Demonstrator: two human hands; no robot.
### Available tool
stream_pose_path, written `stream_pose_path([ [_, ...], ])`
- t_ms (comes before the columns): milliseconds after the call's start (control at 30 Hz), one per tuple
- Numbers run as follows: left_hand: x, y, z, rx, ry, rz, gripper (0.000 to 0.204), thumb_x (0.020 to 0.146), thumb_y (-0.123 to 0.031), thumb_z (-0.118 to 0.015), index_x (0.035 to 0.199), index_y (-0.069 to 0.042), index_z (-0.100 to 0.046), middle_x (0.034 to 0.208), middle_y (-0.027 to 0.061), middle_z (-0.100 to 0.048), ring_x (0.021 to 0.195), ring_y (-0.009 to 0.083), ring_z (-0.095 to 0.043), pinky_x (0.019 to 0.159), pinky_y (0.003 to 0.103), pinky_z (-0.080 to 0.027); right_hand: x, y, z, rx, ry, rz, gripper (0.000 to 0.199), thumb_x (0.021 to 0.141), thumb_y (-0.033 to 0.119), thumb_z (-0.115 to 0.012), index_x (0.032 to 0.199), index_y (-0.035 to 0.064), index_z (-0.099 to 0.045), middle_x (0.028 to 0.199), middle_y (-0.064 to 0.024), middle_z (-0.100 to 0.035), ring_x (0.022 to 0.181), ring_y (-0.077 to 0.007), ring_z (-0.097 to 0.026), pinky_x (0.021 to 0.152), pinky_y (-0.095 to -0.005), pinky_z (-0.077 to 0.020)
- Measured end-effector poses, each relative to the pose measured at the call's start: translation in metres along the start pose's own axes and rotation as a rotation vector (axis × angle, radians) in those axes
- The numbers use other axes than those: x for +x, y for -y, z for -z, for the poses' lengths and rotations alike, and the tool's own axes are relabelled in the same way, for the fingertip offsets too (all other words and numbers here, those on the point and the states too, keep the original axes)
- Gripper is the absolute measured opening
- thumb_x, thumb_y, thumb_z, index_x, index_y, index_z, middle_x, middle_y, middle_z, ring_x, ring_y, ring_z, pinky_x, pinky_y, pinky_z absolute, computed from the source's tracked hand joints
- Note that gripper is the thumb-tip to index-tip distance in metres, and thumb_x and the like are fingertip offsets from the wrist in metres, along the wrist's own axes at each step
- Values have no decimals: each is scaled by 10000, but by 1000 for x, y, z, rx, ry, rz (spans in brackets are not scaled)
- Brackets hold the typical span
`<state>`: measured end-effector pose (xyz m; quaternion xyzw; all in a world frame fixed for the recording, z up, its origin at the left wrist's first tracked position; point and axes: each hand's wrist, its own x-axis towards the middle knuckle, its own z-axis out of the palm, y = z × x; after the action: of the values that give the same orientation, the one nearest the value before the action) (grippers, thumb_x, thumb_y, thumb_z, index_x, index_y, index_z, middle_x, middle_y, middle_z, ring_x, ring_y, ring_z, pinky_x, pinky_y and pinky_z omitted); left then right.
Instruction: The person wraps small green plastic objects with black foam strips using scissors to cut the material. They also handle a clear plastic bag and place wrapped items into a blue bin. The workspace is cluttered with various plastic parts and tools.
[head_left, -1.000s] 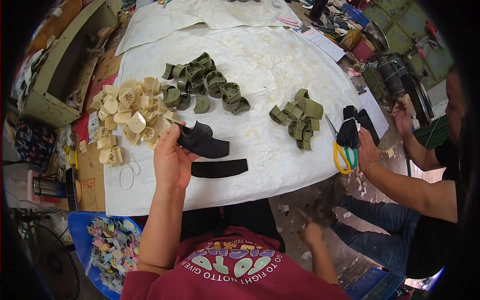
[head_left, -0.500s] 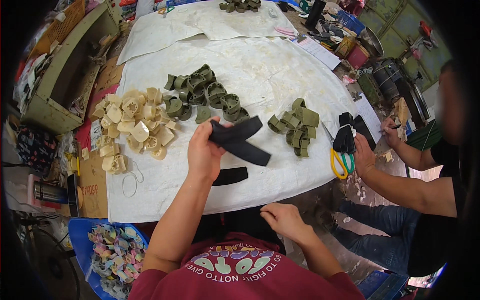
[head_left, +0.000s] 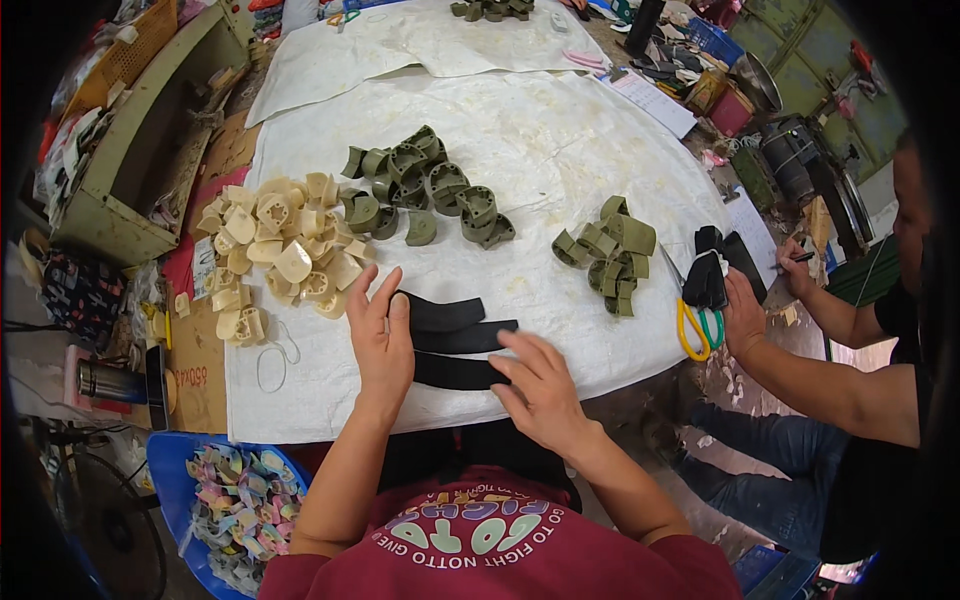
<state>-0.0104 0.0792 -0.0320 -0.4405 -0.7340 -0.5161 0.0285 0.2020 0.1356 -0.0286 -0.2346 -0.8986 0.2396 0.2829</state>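
Three black fabric-like strips (head_left: 452,372) lie side by side on the white-covered table (head_left: 330,400) in front of me. My left hand (head_left: 382,345) is at their left ends, fingers apart, with the thumb against or just beside the upper strips. Over the right ends is my right hand (head_left: 545,395), its fingers spread and slightly blurred; its fingertips touch or nearly touch the strips. Neither hand grips anything. Beyond the strips sit a heap of cream plastic curved pieces (head_left: 295,262) and a pile of olive-green curved pieces (head_left: 408,165). A smaller olive-green pile (head_left: 625,238) lies to the right.
On the right a co-worker's hand (head_left: 745,315) rests by bundled black strips (head_left: 707,270); the other holds a pen (head_left: 797,258) over paper. Scissors with yellow and green handles (head_left: 692,330) lie at the table edge. A blue tub (head_left: 165,480) of colourful pieces stands at lower left.
My left hand has lowered the black strips it held onto the table and let go. My right hand has come up from the table's front edge to the strips' right ends.
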Motion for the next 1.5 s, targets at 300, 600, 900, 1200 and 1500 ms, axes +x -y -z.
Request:
stream_pose_path([
  [300,-8,-70,0,-237,392,-511,308,716,15,-691,1019,-21,-653,1091,157,-632,1057,339,-600,919,415,-474,15,0,13,1943,39,-896,350,980,307,-525,1157,18,-612,1018,-85,-675,912,-174,-646,806,-330,-526],
  [600,-7,-89,-18,-732,1088,-393,343,741,-91,-735,1073,-43,-661,1187,150,-602,1147,328,-561,1022,424,-415,5,-31,42,1545,-250,-907,170,951,141,-557,1056,14,-601,937,-106,-664,826,-181,-652,736,-328,-550],
  [900,37,-122,-52,-496,1525,-384,599,720,-19,-630,1299,-71,-485,1384,201,-419,1263,363,-441,1042,391,-380,-18,-54,84,1328,-841,-663,171,932,33,-518,1080,-15,-590,1009,-136,-659,917,-215,-637,846,-351,-504],
  [1200,27,-82,-92,-195,674,-590,533,723,-44,-738,1225,-46,-561,1201,171,-571,1085,333,-570,938,406,-460,-34,-66,116,1418,-1096,-467,174,923,55,-549,1092,18,-565,950,-110,-627,890,-190,-612,855,-343,-488],
  [1500,31,-73,-151,61,382,-251,627,681,-195,-807,1215,-13,-535,1134,177,-555,1112,338,-498,918,417,-401,-30,-48,144,1111,-942,-401,208,898,76,-590,1065,-40,-545,884,-140,-615,777,-210,-618,803,-378,-525],
])
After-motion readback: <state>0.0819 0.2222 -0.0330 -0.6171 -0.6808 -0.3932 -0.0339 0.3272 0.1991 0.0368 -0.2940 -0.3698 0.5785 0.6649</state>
